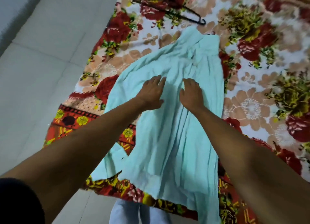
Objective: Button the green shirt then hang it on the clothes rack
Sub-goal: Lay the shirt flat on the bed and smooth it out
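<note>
The pale green shirt [169, 126] lies spread on a floral blanket [261, 59], collar end far from me and hem hanging over the near edge. My left hand [151, 92] rests flat on the cloth at mid-chest, fingers spread. A little to its right, my right hand [191, 93] also lies flat on the shirt with fingers apart. Neither hand grips any fabric. No buttons can be made out in this blurred frame. A dark clothes hanger [189, 14] lies on the blanket beyond the collar.
The blanket covers a low bed whose left edge runs beside a pale tiled floor [42, 64]. My light trousers [130, 212] show at the bottom, right against the bed's near edge. No clothes rack is in view.
</note>
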{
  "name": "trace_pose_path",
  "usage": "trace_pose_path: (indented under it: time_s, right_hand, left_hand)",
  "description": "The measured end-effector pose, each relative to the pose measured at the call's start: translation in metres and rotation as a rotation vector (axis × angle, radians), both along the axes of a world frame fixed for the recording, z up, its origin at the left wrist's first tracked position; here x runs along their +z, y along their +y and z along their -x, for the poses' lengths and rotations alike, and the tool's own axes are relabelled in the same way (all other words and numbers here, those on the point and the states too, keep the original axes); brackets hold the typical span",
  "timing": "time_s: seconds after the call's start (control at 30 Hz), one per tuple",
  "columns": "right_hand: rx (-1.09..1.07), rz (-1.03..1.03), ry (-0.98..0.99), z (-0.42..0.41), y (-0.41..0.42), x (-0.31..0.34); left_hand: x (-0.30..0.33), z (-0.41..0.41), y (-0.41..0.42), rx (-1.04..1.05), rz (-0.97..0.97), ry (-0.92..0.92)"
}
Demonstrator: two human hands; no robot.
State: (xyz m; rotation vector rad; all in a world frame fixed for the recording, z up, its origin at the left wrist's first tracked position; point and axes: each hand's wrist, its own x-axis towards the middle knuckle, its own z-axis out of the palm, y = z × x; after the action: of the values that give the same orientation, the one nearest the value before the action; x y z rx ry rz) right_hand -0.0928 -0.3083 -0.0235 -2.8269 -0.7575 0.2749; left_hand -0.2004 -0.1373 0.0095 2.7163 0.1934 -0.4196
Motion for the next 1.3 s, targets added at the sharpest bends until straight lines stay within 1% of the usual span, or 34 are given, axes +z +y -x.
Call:
trace_pose_path:
  time_s: [0.1, 0.17, 0.23, 0.3, 0.37, 0.43, 0.5, 0.57, 0.6, 0.63, 0.7, 0.77, 0.8, 0.87, 0.93, 0.97, 1.0, 1.03, 1.07, 1.1, 1.13, 1.17, 1.27, 1.3]
  right_hand:
    - [-0.103, 0.032, -0.004, -0.044, -0.031, -0.011]
    - [-0.221, 0.031, -0.005, -0.070, -0.047, -0.015]
    - [-0.376, 0.034, -0.028, -0.089, -0.060, -0.018]
    - [-0.555, 0.007, -0.003, -0.113, -0.076, -0.023]
    - [-0.633, -0.110, 0.078, -0.130, -0.091, -0.027]
    - [-0.624, -0.239, 0.158, -0.147, -0.105, -0.032]
    - [-0.659, -0.350, 0.196, -0.159, -0.120, -0.033]
    - [-0.735, -0.551, 0.187, -0.163, -0.129, -0.030]
    - [-0.777, -0.642, 0.196, -0.165, -0.135, -0.026]
    - [-0.781, -0.690, 0.222, -0.163, -0.139, -0.022]
    - [-0.686, -0.656, 0.371, -0.150, -0.145, -0.021]
    - [-0.574, -0.595, 0.548, -0.140, -0.154, -0.022]
    - [-0.564, -0.563, 0.549, -0.138, -0.160, -0.024]
    - [-0.643, -0.522, 0.410, -0.143, -0.171, -0.025]
    - [-0.766, -0.539, 0.269, -0.147, -0.182, -0.022]
    - [-0.780, -0.565, 0.272, -0.146, -0.184, -0.021]
    - [-0.748, -0.589, 0.352, -0.142, -0.185, -0.019]
    - [-0.672, -0.578, 0.492, -0.135, -0.184, -0.017]
    - [-0.592, -0.536, 0.654, -0.127, -0.188, -0.019]
    - [-0.521, -0.455, 0.766, -0.120, -0.192, -0.017]
    - [-0.476, -0.399, 0.805, -0.114, -0.198, -0.013]
    - [-0.474, -0.419, 0.796, -0.111, -0.205, -0.012]
    - [-0.688, -0.644, 0.806, -0.114, -0.218, -0.003]
    - [-0.757, -0.691, 0.786, -0.116, -0.222, -0.001]
  left_hand:
    - [-0.017, -0.060, -0.041, -0.102, 0.030, -0.006]
    - [-0.031, -0.097, -0.066, -0.155, 0.052, 0.016]
    - [-0.046, -0.127, -0.088, -0.203, 0.053, 0.001]
    - [-0.060, -0.158, -0.111, -0.241, 0.069, -0.009]
    - [-0.070, -0.180, -0.128, -0.259, 0.075, -0.002]
    - [-0.079, -0.197, -0.139, -0.288, 0.055, 0.008]
    - [-0.089, -0.205, -0.140, -0.325, -0.006, 0.004]
    - [-0.095, -0.202, -0.131, -0.334, -0.062, -0.031]
    - [-0.094, -0.202, -0.130, -0.317, -0.057, -0.039]
    - [-0.093, -0.201, -0.130, -0.281, -0.040, -0.037]
    - [-0.090, -0.194, -0.135, -0.216, -0.005, -0.047]
    - [-0.089, -0.187, -0.145, -0.277, 0.018, -0.115]
    - [-0.090, -0.182, -0.148, -0.354, 0.011, -0.142]
    - [-0.094, -0.179, -0.151, -0.454, -0.024, -0.131]
    - [-0.094, -0.181, -0.155, -0.424, -0.060, -0.066]
    - [-0.093, -0.183, -0.158, -0.386, -0.071, -0.042]
    - [-0.090, -0.184, -0.162, -0.342, -0.052, -0.031]
    - [-0.087, -0.186, -0.167, -0.307, -0.023, -0.030]
    - [-0.084, -0.185, -0.173, -0.297, 0.015, -0.034]
    - [-0.082, -0.184, -0.177, -0.317, 0.041, -0.036]
    - [-0.081, -0.182, -0.180, -0.351, 0.054, -0.029]
    - [-0.083, -0.179, -0.180, -0.383, 0.053, -0.009]
    - [-0.085, -0.180, -0.173, -0.415, 0.008, 0.047]
    - [-0.084, -0.182, -0.174, -0.405, 0.008, 0.064]
